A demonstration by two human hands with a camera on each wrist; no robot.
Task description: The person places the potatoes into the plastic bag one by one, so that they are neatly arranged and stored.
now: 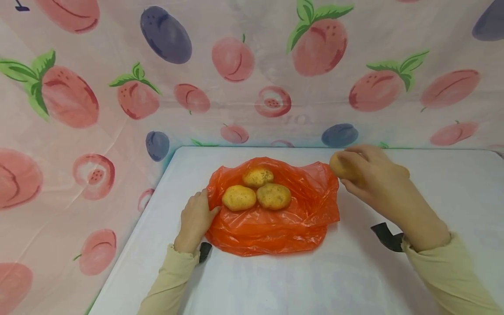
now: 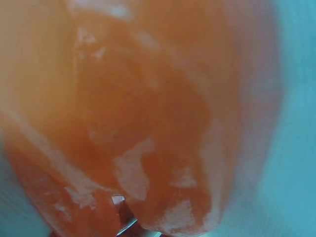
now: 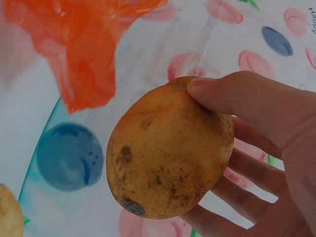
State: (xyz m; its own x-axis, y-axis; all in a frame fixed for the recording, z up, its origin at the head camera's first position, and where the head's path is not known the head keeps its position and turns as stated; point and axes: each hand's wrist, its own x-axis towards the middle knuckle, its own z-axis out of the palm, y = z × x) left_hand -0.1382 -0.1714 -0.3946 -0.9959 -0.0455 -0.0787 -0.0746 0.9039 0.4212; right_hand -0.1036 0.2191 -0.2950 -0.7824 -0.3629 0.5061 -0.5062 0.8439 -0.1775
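Observation:
An orange-red plastic bag is spread on the white table with three potatoes grouped on it. At the bag's left edge my left hand holds the film, its thumb lying over the bag. Shiny orange film fills most of the left wrist view, blurred and close. My right hand is raised beside the bag's right end and grips a potato between thumb and fingers. That potato has yellow-brown skin with dark spots. Another potato shows partly behind the right hand.
The white table runs back to a curtain printed with peaches and plums. A black strap hangs by the right wrist, and a dark piece sits by the left wrist. Another potato enters the right wrist view's left edge.

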